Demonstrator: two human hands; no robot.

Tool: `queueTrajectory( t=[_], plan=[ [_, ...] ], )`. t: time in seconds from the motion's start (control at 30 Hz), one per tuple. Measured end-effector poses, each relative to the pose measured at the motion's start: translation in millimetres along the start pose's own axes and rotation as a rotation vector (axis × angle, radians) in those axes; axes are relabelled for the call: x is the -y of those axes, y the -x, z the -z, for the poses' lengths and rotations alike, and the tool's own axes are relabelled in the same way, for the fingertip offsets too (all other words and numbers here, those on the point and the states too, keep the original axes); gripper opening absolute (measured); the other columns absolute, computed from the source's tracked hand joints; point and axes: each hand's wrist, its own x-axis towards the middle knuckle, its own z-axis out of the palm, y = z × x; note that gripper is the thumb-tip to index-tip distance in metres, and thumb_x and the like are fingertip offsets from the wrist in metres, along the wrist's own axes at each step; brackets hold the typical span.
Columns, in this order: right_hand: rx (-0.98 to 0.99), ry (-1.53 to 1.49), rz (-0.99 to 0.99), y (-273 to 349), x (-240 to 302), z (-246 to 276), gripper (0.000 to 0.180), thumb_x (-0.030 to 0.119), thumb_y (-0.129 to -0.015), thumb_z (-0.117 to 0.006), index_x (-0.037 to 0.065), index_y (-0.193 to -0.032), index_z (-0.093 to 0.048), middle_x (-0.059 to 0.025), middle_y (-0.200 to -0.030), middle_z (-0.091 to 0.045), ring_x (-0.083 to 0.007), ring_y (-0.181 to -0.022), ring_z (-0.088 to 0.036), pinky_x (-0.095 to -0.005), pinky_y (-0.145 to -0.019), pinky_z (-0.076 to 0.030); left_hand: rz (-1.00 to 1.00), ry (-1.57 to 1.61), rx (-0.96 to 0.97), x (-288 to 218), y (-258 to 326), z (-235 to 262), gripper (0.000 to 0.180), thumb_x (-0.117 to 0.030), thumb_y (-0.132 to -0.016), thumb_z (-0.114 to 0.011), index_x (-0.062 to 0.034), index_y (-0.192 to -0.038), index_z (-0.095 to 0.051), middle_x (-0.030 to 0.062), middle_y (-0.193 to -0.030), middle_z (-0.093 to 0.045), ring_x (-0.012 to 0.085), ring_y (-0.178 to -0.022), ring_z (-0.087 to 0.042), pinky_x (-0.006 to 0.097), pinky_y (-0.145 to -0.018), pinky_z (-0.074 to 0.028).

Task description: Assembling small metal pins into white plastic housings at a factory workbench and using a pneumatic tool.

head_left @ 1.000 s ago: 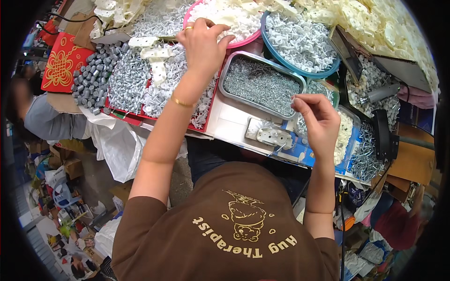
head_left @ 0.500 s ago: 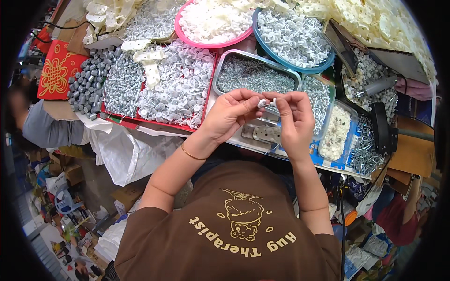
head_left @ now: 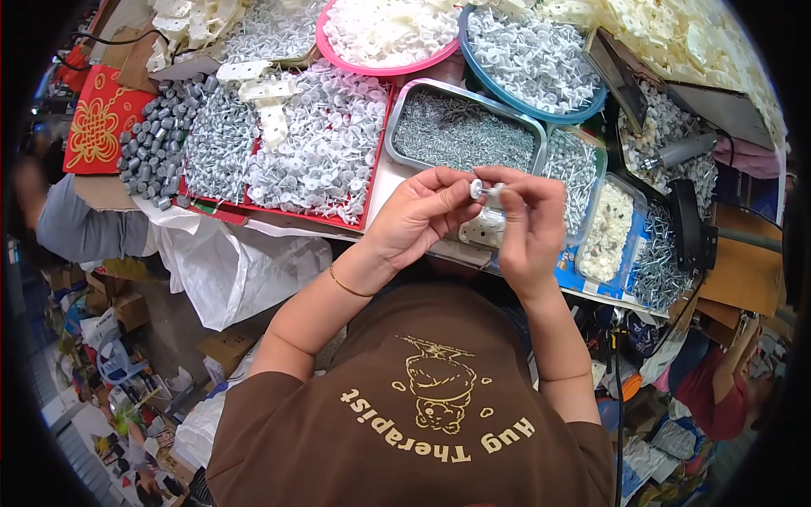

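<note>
Head view, from centre. One pink round plastic basin [head_left: 389, 71], 11 o'clock: white plastic pieces [head_left: 389, 34]. One blue round plastic basin [head_left: 488, 82], 1 o'clock: white-headed nails [head_left: 532, 63]. One silver rectangular metal tray [head_left: 394, 131], 12 o'clock: small metal fasteners [head_left: 465, 131]. One small white disc-headed piece [head_left: 477, 188], centre, clamped in left hand [head_left: 414, 211] and right hand [head_left: 532, 237]; disc toward 9, axis roughly 9-to-3.

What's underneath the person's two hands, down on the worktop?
Part of a pale piece with holes shows between the left hand and right hand. The hands block the view, so its full outline can't be seen.
</note>
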Motion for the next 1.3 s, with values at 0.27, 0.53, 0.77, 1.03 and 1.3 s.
queueTrajectory(
  t=[0.27, 0.53, 0.77, 1.03, 1.3],
  plan=[
    [-0.058, 0.236, -0.121, -38, -15, 14, 0.012, 0.009, -0.095, -0.069, -0.001, -0.102, -0.066, -0.0115, -0.095, -0.073, -0.0165, -0.083, -0.069, -0.0307, -0.078, -0.053, -0.351, -0.54, -0.15, 0, 7, -2, 0.008, -0.007, -0.098, -0.066, -0.0021, -0.103, -0.069, 0.0092, -0.106, -0.075, 0.0143, -0.091, -0.071, 0.029, -0.083, -0.057],
    [0.093, 0.562, -0.107, -65, -60, 10, 0.013, 0.012, -0.086, -0.075, 0.001, -0.092, -0.072, -0.0108, -0.081, -0.07, -0.0211, -0.067, -0.064, -0.0332, -0.065, -0.051, -0.688, -1.539, -0.052, 26, 4, 2, 0.01, -0.003, -0.079, -0.079, -0.0011, -0.085, -0.071, 0.009, -0.089, -0.075, 0.0248, -0.081, -0.072, 0.033, -0.072, -0.057],
    [0.395, 0.63, -0.084, -47, -49, 6, 0.013, 0.015, -0.087, -0.073, 0.002, -0.089, -0.075, -0.0145, -0.086, -0.06, -0.0337, -0.092, -0.057, -0.0429, -0.083, -0.046, -0.755, -1.762, 0.036, 20, 1, -2, 0.014, -0.008, -0.078, -0.08, -0.0031, -0.087, -0.07, 0.0088, -0.085, -0.072, 0.0267, -0.083, -0.069, 0.037, -0.073, -0.055],
    [0.429, 0.716, -0.037, -43, -48, 5, 0.018, 0.016, -0.09, -0.071, -0.001, -0.089, -0.067, -0.0171, -0.094, -0.057, -0.0357, -0.095, -0.054, -0.0433, -0.084, -0.045, -0.882, -1.718, -0.013, 26, 2, 1, 0.014, -0.013, -0.08, -0.079, -0.0087, -0.089, -0.07, 0.0054, -0.087, -0.07, 0.0238, -0.087, -0.064, 0.038, -0.078, -0.049],
    [0.452, 0.67, -0.149, -48, -44, 7, 0.019, 0.019, -0.09, -0.072, 0.0, -0.088, -0.067, -0.0172, -0.093, -0.056, -0.036, -0.096, -0.053, -0.0433, -0.087, -0.043, -1.073, -2.357, -0.972, -207, -41, 35, 0.013, -0.025, -0.085, -0.075, -0.0126, -0.089, -0.078, 0.0066, -0.087, -0.074, 0.0302, -0.083, -0.067, 0.045, -0.084, -0.045]
  ],
)
